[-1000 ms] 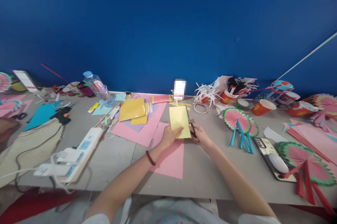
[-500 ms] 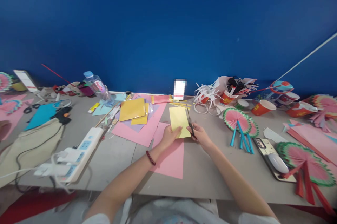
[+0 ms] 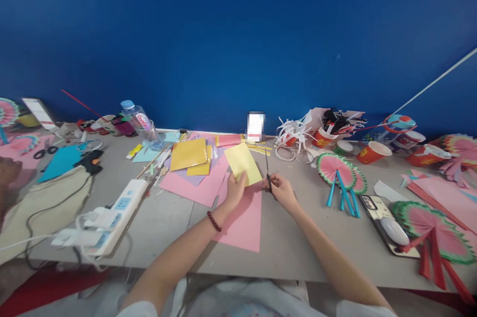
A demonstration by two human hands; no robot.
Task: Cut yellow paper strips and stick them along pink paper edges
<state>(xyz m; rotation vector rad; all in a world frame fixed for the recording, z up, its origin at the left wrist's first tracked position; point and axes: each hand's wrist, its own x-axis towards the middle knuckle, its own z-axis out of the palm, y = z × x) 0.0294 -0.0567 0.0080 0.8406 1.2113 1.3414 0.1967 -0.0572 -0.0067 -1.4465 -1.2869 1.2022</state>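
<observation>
My left hand (image 3: 237,191) pinches the lower edge of a pale yellow sheet of paper (image 3: 243,162), which is tilted to the left above the table. Just right of the sheet, my right hand (image 3: 281,189) grips a pair of black-handled scissors (image 3: 269,178) with the blades pointing away from me. The scissors and the paper are apart. Beneath my hands lies a pink sheet (image 3: 244,227). Yellow paper strips (image 3: 261,147) lie beyond the scissor tips.
At left are a power strip (image 3: 121,217), a plastic bottle (image 3: 141,124) and yellow packets (image 3: 189,154). On the right stand watermelon paper fans (image 3: 335,172), red cups (image 3: 373,152) and a phone with a mouse (image 3: 394,230). Another person's hand (image 3: 9,171) shows at the far left.
The yellow sheet has turned counterclockwise and shifted left in my left hand, away from the scissors. Another person's hand has come into view at the far left.
</observation>
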